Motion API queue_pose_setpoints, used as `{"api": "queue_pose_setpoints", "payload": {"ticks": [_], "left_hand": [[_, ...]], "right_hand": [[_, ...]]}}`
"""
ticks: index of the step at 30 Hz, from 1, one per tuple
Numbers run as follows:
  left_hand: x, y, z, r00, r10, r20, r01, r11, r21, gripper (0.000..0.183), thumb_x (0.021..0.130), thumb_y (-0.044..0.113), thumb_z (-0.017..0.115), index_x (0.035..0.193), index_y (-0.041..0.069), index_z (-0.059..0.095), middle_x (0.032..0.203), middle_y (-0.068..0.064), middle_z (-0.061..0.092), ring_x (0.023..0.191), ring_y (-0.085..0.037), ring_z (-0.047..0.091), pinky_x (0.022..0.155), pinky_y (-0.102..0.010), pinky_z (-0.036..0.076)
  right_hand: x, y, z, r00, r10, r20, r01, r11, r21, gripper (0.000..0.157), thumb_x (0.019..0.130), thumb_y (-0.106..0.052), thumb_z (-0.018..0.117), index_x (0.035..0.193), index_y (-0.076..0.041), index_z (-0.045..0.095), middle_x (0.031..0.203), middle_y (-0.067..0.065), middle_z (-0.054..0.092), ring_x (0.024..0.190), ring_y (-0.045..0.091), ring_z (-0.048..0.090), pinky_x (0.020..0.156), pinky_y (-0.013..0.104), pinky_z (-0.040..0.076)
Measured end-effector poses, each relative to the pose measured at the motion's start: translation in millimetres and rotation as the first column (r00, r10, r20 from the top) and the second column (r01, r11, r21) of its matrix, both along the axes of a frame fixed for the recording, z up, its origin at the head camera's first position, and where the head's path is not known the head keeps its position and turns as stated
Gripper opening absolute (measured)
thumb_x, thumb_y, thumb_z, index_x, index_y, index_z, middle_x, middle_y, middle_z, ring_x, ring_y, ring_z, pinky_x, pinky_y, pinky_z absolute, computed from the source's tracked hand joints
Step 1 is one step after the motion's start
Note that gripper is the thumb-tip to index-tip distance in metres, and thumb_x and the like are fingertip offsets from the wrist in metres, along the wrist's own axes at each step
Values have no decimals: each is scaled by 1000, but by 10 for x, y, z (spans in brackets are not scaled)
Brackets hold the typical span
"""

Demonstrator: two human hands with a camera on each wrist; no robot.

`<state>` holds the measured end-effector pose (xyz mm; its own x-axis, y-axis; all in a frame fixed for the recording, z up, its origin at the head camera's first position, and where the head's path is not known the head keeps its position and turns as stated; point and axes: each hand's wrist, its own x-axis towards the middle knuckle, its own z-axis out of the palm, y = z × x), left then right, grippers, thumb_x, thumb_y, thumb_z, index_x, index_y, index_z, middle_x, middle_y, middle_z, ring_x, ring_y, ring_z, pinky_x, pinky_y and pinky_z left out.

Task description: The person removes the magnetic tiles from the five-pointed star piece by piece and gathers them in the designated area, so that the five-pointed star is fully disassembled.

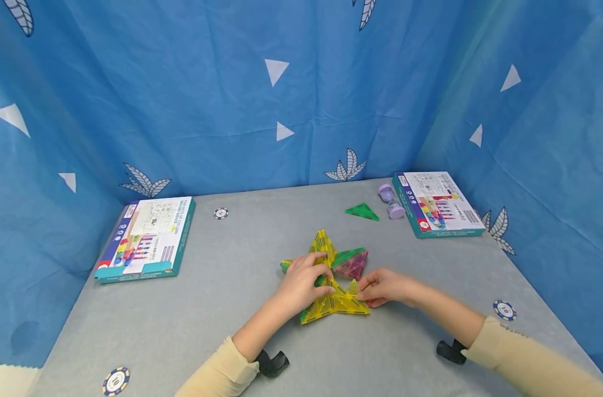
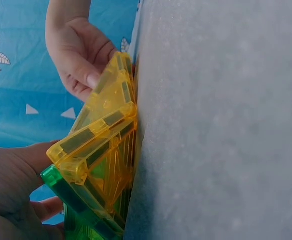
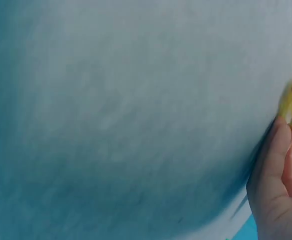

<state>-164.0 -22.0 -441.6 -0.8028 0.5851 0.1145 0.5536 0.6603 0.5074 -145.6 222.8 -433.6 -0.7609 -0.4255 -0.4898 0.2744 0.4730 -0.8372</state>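
Observation:
Translucent magnetic tiles form a star-like structure in the middle of the table, with yellow tiles (image 1: 321, 315) at the front and a magenta tile (image 1: 352, 266) at the back right. My left hand (image 1: 301, 284) reaches over it, thumb and fingers bent about its left part. In the left wrist view, that hand is beside a green tile (image 2: 78, 202) and yellow tiles standing at a slant. At the right end, my right hand (image 1: 383, 286) pinches a yellow tile (image 1: 353, 289) between thumb and fingers. The right wrist view catches only a blurred yellow edge at those fingertips.
A loose green triangle tile (image 1: 363, 212) and a lilac hourglass (image 1: 392, 201) lie at the back right. Boxes stand at left (image 1: 145, 237) and right (image 1: 437, 204). Poker chips (image 1: 116, 381) are scattered on the grey table (image 1: 222, 309). A blue curtain (image 1: 207, 99) hangs behind.

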Motion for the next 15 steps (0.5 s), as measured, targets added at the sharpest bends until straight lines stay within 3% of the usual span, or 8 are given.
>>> {"api": "queue_pose_setpoints", "payload": {"ticks": [5,15], "left_hand": [[1,-2,9,1000,-2,8,2,1000,13,17,79,37,74,88,28,62,141,-2,42,130,-26,38,107,-53,23],[7,-8,12,1000,-5,-3,5,1000,7,17,79,37,74,88,28,63,141,-2,42,130,-25,38,107,-53,23]], "right_hand": [[41,-53,-8,996,35,-86,-33,999,18,17,87,-16,66,87,0,63,72,2,61,66,13,57,64,32,54],[81,205,23,993,33,-113,-29,999,34,14,88,-10,62,88,3,60,70,2,57,64,12,53,58,28,51]]}}
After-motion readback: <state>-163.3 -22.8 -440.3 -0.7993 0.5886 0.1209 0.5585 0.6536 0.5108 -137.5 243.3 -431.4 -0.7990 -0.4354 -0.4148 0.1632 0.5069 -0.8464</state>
